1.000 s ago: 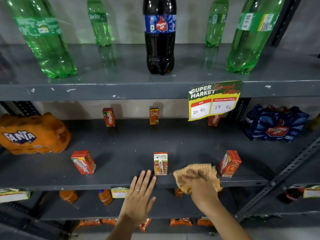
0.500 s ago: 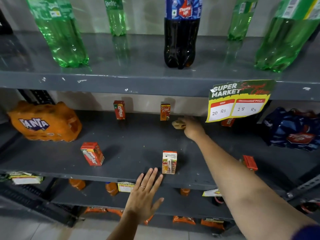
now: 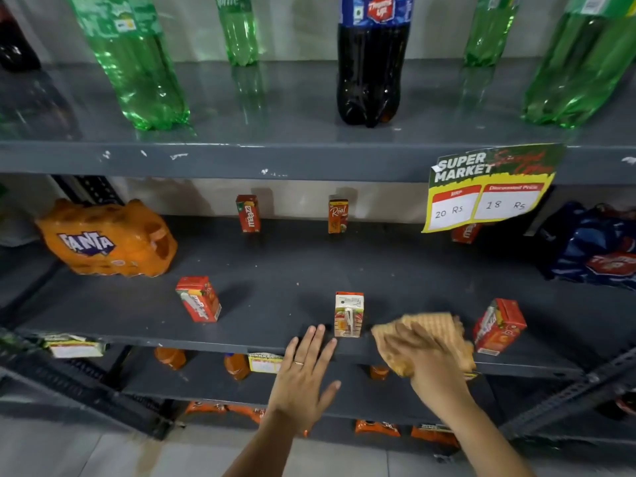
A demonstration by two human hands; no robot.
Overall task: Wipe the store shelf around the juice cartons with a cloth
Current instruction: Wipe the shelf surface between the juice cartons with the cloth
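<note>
Because the juice cartons are small and likely light, each would tip or slide at a careless brush — so the cloth has to pass beside them, not into them. At centre left of the frame a tilted red carton (image 3: 199,298) stands on the grey shelf (image 3: 282,266), with two more upright cartons at the back wall, a Maaza carton (image 3: 248,213) and a Real carton (image 3: 338,215). Lower centre, the left hand (image 3: 303,373) is spread flat and empty, fingertips at the shelf's front lip. Just above it stands the white-topped carton (image 3: 349,314). To its right, lower right of centre, the right hand (image 3: 425,359) presses a tan waffle-weave cloth (image 3: 430,330) on the shelf's front edge, fingers laid over it and holding it down. The cloth looks soft and limp — best held bunched under the palm. Farthest right, a leaning red carton (image 3: 499,327) sits just beside the cloth.
</note>
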